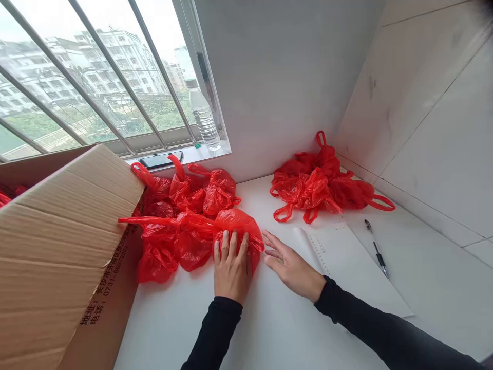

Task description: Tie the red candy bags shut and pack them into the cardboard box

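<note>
Flat on a red plastic bag (pixel 239 221) rests my left hand (pixel 232 262), fingers stretched out and slightly spread. Just right of that bag, my right hand (pixel 290 264) is held with its fingers extended and apart, the fingertips close to the bag's edge; whether they touch it I cannot tell. Several more tied red bags (pixel 157 257) lie to the left, against the cardboard box. What the bags contain is hidden by the plastic.
An open cardboard box (pixel 111 288) stands at left, its flap (pixel 73 216) folded outward. Another pile of red bags (pixel 308 180) sits at the back right. A notebook (pixel 354 267), a pen (pixel 377 252), a phone (pixel 159 160) and a water bottle (pixel 204 118) are nearby.
</note>
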`<action>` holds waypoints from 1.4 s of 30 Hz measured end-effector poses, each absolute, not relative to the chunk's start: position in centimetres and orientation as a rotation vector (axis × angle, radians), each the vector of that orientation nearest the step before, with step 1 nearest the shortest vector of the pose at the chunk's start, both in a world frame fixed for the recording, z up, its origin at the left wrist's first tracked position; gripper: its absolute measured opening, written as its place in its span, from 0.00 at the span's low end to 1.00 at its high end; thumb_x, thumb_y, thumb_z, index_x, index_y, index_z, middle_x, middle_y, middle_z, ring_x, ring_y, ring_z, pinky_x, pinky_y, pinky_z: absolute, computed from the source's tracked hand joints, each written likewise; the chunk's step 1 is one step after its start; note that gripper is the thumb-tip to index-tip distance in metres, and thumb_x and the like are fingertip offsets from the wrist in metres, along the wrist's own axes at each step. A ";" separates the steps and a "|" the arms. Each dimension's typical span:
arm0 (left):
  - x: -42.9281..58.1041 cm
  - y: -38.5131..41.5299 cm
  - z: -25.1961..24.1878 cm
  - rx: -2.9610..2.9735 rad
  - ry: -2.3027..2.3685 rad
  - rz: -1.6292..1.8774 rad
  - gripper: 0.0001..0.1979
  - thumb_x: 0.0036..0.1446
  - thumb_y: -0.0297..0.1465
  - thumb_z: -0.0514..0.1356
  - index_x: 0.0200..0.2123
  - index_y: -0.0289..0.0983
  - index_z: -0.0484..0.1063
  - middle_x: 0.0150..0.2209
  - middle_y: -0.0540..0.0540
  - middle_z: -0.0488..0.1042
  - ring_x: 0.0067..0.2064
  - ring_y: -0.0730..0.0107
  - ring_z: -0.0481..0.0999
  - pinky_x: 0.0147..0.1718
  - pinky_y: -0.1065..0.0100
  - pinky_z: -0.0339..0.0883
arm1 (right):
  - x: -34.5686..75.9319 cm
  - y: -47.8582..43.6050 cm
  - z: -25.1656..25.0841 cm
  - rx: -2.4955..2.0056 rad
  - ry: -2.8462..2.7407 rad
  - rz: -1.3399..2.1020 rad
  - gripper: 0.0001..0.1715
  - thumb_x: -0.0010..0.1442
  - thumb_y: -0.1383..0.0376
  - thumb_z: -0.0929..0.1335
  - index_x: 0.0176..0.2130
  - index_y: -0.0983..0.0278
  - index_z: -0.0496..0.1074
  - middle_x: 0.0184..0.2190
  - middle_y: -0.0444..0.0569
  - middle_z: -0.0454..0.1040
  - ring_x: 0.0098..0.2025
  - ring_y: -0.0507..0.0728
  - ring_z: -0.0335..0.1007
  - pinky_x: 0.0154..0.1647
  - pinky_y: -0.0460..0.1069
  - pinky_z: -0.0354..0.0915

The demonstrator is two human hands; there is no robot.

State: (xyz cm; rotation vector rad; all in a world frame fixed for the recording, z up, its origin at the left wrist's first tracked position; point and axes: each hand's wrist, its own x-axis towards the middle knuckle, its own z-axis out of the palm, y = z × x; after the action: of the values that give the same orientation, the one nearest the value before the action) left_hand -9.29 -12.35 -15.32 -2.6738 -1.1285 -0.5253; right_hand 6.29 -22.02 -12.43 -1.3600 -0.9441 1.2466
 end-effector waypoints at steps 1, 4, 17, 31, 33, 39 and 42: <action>-9.1 -11.4 -15.5 -2.664 -1.136 -0.530 0.24 0.64 0.27 0.54 0.62 0.36 0.69 0.65 0.32 0.65 0.69 0.40 0.57 0.65 0.39 0.50 | 6.8 -22.3 -12.3 -1.399 -0.947 1.230 0.39 0.65 0.63 0.65 0.71 0.56 0.51 0.68 0.55 0.58 0.66 0.59 0.61 0.66 0.59 0.59; -8.4 -9.1 -15.4 -2.631 -1.171 -0.550 0.23 0.64 0.27 0.53 0.61 0.33 0.71 0.63 0.29 0.67 0.68 0.36 0.58 0.65 0.37 0.50 | 9.0 -22.8 -11.9 -1.491 -0.970 1.086 0.31 0.65 0.62 0.65 0.66 0.57 0.59 0.62 0.56 0.65 0.61 0.59 0.67 0.60 0.58 0.66; -8.8 -14.2 -14.0 -2.748 -0.892 -0.901 0.22 0.62 0.22 0.55 0.59 0.36 0.70 0.61 0.36 0.70 0.64 0.49 0.67 0.67 0.39 0.49 | 24.6 -19.2 -12.0 -1.913 -0.864 0.036 0.41 0.57 0.60 0.69 0.65 0.65 0.55 0.62 0.64 0.64 0.53 0.65 0.70 0.55 0.63 0.67; -10.1 -18.1 -15.5 -2.822 -1.083 -1.148 0.20 0.65 0.24 0.55 0.59 0.40 0.68 0.56 0.39 0.70 0.57 0.57 0.70 0.63 0.39 0.57 | 27.0 -18.3 -12.8 -2.061 -0.990 -0.083 0.36 0.59 0.54 0.70 0.62 0.64 0.64 0.51 0.58 0.72 0.49 0.63 0.72 0.49 0.57 0.69; -10.0 -18.7 -16.0 -2.843 -1.078 -1.150 0.20 0.65 0.24 0.55 0.59 0.41 0.67 0.56 0.39 0.70 0.58 0.58 0.70 0.64 0.40 0.57 | 27.1 -17.3 -12.4 -2.073 -1.047 -0.097 0.31 0.57 0.54 0.73 0.56 0.63 0.70 0.49 0.57 0.72 0.52 0.64 0.69 0.53 0.59 0.66; -10.2 -19.8 -17.1 -2.822 -1.140 -1.209 0.20 0.65 0.24 0.54 0.59 0.42 0.67 0.56 0.41 0.70 0.59 0.59 0.70 0.64 0.42 0.58 | 27.0 -15.6 -10.5 -2.051 -1.153 -0.120 0.11 0.65 0.59 0.70 0.40 0.65 0.73 0.44 0.49 0.75 0.48 0.58 0.71 0.54 0.60 0.65; -10.3 -19.9 -17.2 -2.810 -1.187 -1.246 0.19 0.65 0.25 0.54 0.58 0.43 0.68 0.56 0.41 0.71 0.58 0.58 0.71 0.64 0.42 0.58 | 25.8 -16.3 -9.2 -1.989 -1.163 -0.109 0.07 0.66 0.63 0.67 0.39 0.65 0.71 0.41 0.50 0.76 0.46 0.59 0.72 0.52 0.58 0.66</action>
State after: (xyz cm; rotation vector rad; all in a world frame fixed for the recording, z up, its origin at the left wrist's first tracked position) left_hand -10.34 -19.94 -17.18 -2.8098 -1.1866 -1.2461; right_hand 25.83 -16.31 -9.21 -1.9891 -1.1630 -0.1086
